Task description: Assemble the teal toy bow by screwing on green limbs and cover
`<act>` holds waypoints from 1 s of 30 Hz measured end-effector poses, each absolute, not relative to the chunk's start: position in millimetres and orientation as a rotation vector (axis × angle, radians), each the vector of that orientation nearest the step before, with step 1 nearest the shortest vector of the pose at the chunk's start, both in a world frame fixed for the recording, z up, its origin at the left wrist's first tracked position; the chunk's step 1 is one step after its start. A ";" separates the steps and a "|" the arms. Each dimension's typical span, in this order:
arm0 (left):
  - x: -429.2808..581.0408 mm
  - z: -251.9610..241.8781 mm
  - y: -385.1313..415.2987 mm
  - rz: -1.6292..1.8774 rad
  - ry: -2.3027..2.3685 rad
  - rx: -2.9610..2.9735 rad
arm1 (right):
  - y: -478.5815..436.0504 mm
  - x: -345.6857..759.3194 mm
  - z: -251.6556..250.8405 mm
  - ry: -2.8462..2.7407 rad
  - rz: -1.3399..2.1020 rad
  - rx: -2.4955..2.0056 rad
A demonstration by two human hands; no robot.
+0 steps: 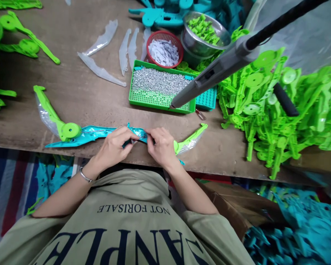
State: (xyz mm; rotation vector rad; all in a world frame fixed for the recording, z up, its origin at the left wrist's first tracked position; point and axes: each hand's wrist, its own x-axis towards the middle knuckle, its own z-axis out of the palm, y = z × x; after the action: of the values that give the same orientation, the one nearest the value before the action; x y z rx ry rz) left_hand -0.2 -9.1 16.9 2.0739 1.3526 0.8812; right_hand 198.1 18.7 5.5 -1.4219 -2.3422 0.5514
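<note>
A long toy bow lies across the bench near its front edge, with a blue plastic body point(96, 134) and a green limb at each end. Translucent strips run along the left green limb point(51, 110) and the right green limb point(191, 138). My left hand point(116, 145) is closed at the middle of the body, thumb and fingers pinched there. Just beside it my right hand point(161, 144) grips the same middle part with bent fingers. Something small and dark shows by my left fingertips; I cannot make out what it is.
A green basket point(162, 102) of small metal screws stands ahead, beneath a hanging grey electric screwdriver point(215, 70). Behind are a red basket point(161, 34) of white strips and a metal bowl point(223, 38) of green pieces. Green parts point(264, 106) pile up on the right.
</note>
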 end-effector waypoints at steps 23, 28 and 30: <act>1.4 2.0 3.6 0.820 1.410 2.257 | 8.1 219.7 12.5 -2.176 0.567 -1.501; 2.8 -2.6 5.4 0.871 1.502 2.299 | 6.1 207.6 16.0 -2.271 0.457 -1.436; 3.6 -3.8 5.9 0.896 1.523 2.303 | 6.2 200.7 15.4 -2.307 0.440 -1.430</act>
State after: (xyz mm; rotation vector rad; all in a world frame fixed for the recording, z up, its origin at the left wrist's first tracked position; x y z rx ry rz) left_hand 3.6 5.9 -3.8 2.3027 1.5232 0.8961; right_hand 200.7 6.2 15.4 -1.4297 -2.3073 0.4399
